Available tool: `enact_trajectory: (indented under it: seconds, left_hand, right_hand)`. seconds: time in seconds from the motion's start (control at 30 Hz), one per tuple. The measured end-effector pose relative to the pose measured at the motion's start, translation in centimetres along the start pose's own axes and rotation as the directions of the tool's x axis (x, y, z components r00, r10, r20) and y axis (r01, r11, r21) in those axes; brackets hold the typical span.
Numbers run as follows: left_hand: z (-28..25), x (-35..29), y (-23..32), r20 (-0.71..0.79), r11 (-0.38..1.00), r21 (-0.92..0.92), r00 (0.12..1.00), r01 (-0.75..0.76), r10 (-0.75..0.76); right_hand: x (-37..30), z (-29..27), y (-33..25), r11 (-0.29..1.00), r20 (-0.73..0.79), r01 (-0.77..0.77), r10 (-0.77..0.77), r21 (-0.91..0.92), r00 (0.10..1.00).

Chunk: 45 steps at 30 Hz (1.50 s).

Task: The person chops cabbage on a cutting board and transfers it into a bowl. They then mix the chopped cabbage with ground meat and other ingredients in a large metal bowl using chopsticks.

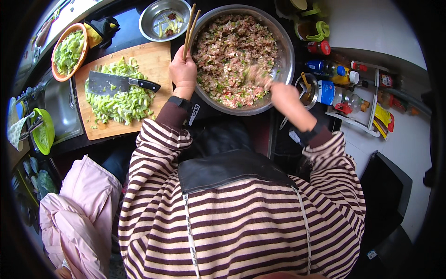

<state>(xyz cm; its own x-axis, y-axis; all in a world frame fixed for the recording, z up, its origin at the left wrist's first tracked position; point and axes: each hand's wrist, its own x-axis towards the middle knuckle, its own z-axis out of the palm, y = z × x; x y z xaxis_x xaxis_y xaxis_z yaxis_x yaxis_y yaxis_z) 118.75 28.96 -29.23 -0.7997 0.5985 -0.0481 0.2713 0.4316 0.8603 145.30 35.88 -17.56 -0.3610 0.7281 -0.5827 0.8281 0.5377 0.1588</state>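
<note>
A large steel bowl [289,56] of minced meat mixed with chopped greens [232,46] stands before me. My left hand [182,72] is closed around a pair of wooden chopsticks [191,30] pointing up, beside the bowl's left rim. Over the right rim, my right hand [288,100] is closed. From it a blurred, meat-coated end [258,78] reaches into the mince; I cannot make out what it is. Left of the bowl, a cleaver [109,83] lies on chopped pale-green vegetable [121,109] on a wooden cutting board [160,56].
A small steel bowl [143,21] with spices in liquid stands behind the board. An orange-rimmed bowl [85,51] of chopped greens and a sink [67,109] are at left. Bottles [350,102] and a white rack [357,124] stand right. A pink garment [88,190] shows lower left.
</note>
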Motion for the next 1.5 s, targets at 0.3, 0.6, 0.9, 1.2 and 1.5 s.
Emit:
enact_trajectory:
  seconds: [0.3, 0.6, 0.9, 1.2, 1.5]
  left_hand:
    - [0.1, 0.0, -0.1, 0.019, 1.000, 0.024, 1.000, 0.009, -0.010]
    - [-0.3, 0.1, 0.1, 0.036, 0.999, 0.035, 0.999, 0.008, -0.009]
    - [-0.1, 0.2, 0.2, 0.057, 0.997, -0.039, 0.996, 0.065, -0.063]
    - [-0.4, 0.2, 0.5, 0.069, 0.988, 0.124, 0.993, 0.089, -0.098]
    - [-0.3, 0.2, 0.5, 0.058, 0.998, -0.015, 0.996, 0.062, -0.061]
  right_hand:
    - [7.0, -2.6, -7.6, 0.974, -0.108, 0.218, -0.210, 0.065, 0.972]
    - [4.9, -1.2, 1.2, 0.956, -0.068, -0.197, 0.216, 0.218, 0.974]
    - [0.6, -0.1, -4.8, 0.981, -0.040, 0.172, -0.169, 0.091, 0.985]
    - [10.5, -4.0, -2.4, 0.955, -0.035, -0.074, 0.087, 0.288, 0.996]
    - [0.5, 3.3, -4.0, 0.932, 0.087, -0.154, 0.133, 0.327, 0.987]
